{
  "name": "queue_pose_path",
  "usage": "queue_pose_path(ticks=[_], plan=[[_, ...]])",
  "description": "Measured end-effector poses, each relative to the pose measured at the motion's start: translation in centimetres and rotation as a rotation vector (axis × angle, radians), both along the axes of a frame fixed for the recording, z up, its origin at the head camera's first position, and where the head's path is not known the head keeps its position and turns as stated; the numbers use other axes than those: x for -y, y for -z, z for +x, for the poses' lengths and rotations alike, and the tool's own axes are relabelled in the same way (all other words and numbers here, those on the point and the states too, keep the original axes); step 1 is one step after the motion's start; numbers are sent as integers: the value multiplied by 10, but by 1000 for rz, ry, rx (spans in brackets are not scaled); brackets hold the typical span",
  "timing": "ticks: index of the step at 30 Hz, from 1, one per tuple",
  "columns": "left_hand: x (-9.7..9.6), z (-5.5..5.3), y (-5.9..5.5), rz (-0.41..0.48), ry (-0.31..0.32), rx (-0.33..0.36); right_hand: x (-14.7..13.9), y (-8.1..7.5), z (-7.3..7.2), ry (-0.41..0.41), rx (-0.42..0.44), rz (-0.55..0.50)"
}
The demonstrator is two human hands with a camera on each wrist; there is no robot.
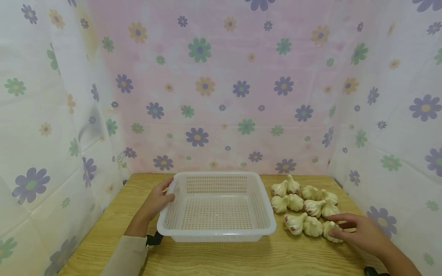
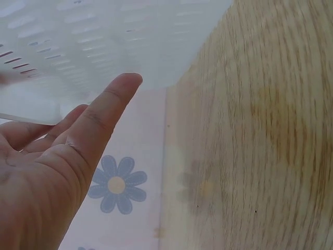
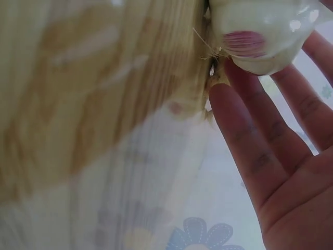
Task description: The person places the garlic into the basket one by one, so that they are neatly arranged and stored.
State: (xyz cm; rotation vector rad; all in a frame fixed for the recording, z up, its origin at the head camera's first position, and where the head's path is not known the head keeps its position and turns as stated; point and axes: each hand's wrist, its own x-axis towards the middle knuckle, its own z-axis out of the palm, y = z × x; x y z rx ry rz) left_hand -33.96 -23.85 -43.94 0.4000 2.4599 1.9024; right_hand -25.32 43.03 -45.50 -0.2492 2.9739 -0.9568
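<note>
A white plastic basket (image 1: 221,232) with slotted walls and floor sits on the wooden table. My left hand (image 1: 153,203) holds its left rim, thumb over the edge and fingers along the outside wall, which the left wrist view shows from below. Several whole garlic bulbs (image 1: 312,226) lie in loose rows to the right of the basket. At the nearest right corner of this group, my right hand (image 1: 366,234) grips one garlic bulb (image 3: 265,39) between thumb and fingers. A purple patch and fine roots show on that bulb in the right wrist view.
The wood-grain table (image 1: 214,260) is enclosed at the back and sides by flower-printed cloth (image 1: 224,69). The right cloth wall stands close to my right hand. Beige sleeve (image 1: 126,255) covers the left forearm.
</note>
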Motion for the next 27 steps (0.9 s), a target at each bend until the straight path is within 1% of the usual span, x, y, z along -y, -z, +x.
queue_pose_path(ticks=[4,11,17,21,24,27], plan=[[0,0,0,1,7,-3,-1,1,-2,-11,28,-2],[0,-1,1,1,15,3,-3,5,-5,-16,31,24],[0,0,0,-1,10,6,-4,4,-5,-20,44,21],[-1,0,0,2,9,10,-5,0,-4,-40,34,9],[-1,0,0,3,10,12,-5,-4,-4,-49,7,13],[-1,0,0,5,8,15,-4,-8,-4,-37,-24,29]])
